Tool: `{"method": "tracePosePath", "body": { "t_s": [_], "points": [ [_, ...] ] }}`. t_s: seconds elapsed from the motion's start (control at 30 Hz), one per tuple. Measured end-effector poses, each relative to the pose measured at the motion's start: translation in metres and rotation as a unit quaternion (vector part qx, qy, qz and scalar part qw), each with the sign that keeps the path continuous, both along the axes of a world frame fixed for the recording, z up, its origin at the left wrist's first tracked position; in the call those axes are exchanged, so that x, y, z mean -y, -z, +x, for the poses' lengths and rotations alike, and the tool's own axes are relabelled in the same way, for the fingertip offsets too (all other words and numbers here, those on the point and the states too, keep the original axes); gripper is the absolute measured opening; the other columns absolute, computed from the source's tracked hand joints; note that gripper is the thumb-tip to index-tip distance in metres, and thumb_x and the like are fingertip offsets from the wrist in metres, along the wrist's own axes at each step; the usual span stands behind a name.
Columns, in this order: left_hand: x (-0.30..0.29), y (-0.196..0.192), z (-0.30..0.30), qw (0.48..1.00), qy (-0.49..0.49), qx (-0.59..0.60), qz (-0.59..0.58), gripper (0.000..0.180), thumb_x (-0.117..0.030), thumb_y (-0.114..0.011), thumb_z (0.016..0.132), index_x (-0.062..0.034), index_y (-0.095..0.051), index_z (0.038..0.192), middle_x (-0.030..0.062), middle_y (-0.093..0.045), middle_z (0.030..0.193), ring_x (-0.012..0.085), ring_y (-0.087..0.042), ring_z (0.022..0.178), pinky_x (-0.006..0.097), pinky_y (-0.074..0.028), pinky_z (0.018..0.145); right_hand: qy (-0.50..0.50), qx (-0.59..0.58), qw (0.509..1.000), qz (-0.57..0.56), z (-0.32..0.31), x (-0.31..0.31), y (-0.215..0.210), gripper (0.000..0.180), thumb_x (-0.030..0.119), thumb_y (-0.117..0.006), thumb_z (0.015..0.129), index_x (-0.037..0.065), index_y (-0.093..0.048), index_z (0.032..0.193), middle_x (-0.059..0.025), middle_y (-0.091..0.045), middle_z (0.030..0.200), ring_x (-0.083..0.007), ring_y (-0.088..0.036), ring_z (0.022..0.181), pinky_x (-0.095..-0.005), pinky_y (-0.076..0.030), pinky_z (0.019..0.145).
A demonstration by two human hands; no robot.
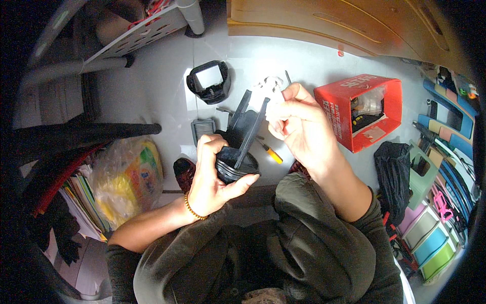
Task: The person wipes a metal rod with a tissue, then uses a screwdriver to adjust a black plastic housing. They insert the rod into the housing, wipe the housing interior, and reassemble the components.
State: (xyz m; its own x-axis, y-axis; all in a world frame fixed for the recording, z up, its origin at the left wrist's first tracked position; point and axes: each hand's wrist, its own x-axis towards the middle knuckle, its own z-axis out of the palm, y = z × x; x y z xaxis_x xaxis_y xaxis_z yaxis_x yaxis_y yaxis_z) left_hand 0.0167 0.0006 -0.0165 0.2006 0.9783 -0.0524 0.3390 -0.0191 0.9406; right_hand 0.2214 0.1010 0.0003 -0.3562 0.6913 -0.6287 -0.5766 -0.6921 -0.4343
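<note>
My left hand [208, 175], wearing a beaded bracelet, is wrapped round the ribbed round collar of a black plastic part [248, 134]. Two long prongs rise from that collar, tilted up and to the right. At their far ends my right hand [302, 119] pinches a crumpled white tissue [267, 91] against the prong tips. Bright glare washes out much of the tissue. Beyond my hands lies a black plastic housing [208, 83] with a square opening. A grey pleated filter [203, 130] rests left of the prongs. On the floor, a screwdriver with a yellow handle [272, 153] lies between my hands.
At the right stands a red cardboard box [334, 109] on its side, with bagged items inside. A black plastic bag [393, 172] and coloured bins [425, 243] are nearer. Wooden furniture [329, 30] borders the far side. A stuffed clear bag [126, 182] sits at the left.
</note>
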Motion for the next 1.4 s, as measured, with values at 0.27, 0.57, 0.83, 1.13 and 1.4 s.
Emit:
{"method": "tracePosePath", "body": {
  "t_s": [0.27, 0.57, 0.83, 1.13, 1.4],
  "points": [
    [-0.001, 0.002, -0.006, 1.000, -0.012, -0.016, 0.013, 0.072, -0.031, -0.090, 0.068, -0.0003, -0.043, 0.114, 0.0154, -0.044, 0.103, 0.0289, -0.048, 0.095, 0.039, -0.043, 0.084, -0.039, -0.031, 0.999, -0.014, -0.001, -0.002, -0.003, 0.014, -0.002, -0.058, 0.087, 0.009, -0.052, 0.093, -0.0081, -0.061, 0.078, -0.0165, -0.054, 0.057, -0.0288, -0.040, 0.054],
    [-0.001, -0.003, -0.006, 0.999, -0.003, -0.040, -0.014, 0.073, -0.032, -0.089, 0.069, 0.0009, -0.042, 0.114, 0.0164, -0.043, 0.104, 0.0306, -0.048, 0.097, 0.040, -0.043, 0.087, -0.018, 0.121, 0.989, 0.084, -0.010, -0.002, -0.008, 0.029, -0.001, -0.069, 0.082, 0.011, -0.045, 0.094, -0.0050, -0.061, 0.075, -0.0125, -0.055, 0.056, -0.0262, -0.040, 0.048],
    [-0.004, -0.006, -0.007, 0.998, 0.013, -0.056, 0.031, 0.072, -0.032, -0.089, 0.069, 0.0007, -0.043, 0.115, 0.0170, -0.043, 0.105, 0.0328, -0.047, 0.099, 0.043, -0.043, 0.087, -0.043, 0.044, 0.997, 0.047, -0.008, 0.008, -0.008, 0.028, -0.004, -0.065, 0.084, 0.011, -0.043, 0.093, -0.0057, -0.059, 0.074, -0.0134, -0.054, 0.055, -0.0258, -0.040, 0.048],
    [-0.001, -0.005, -0.011, 0.997, 0.027, -0.059, 0.035, 0.071, -0.032, -0.088, 0.071, -0.0011, -0.042, 0.115, 0.0147, -0.043, 0.104, 0.0299, -0.046, 0.099, 0.042, -0.040, 0.090, -0.062, 0.062, 0.994, 0.067, -0.005, 0.006, -0.010, 0.030, -0.006, -0.062, 0.084, 0.012, -0.041, 0.095, -0.0065, -0.057, 0.072, -0.0139, -0.055, 0.054, -0.0248, -0.040, 0.047],
    [-0.002, -0.014, -0.017, 0.972, -0.038, 0.144, -0.184, 0.062, -0.026, -0.083, 0.077, -0.0044, -0.041, 0.118, 0.0039, -0.047, 0.102, 0.0136, -0.046, 0.096, 0.030, -0.040, 0.088, -0.041, 0.097, 0.983, 0.152, 0.000, -0.006, -0.009, 0.026, -0.002, -0.062, 0.089, 0.007, -0.046, 0.107, -0.0090, -0.064, 0.088, -0.0140, -0.059, 0.063, -0.0251, -0.045, 0.055]
  ]
}}
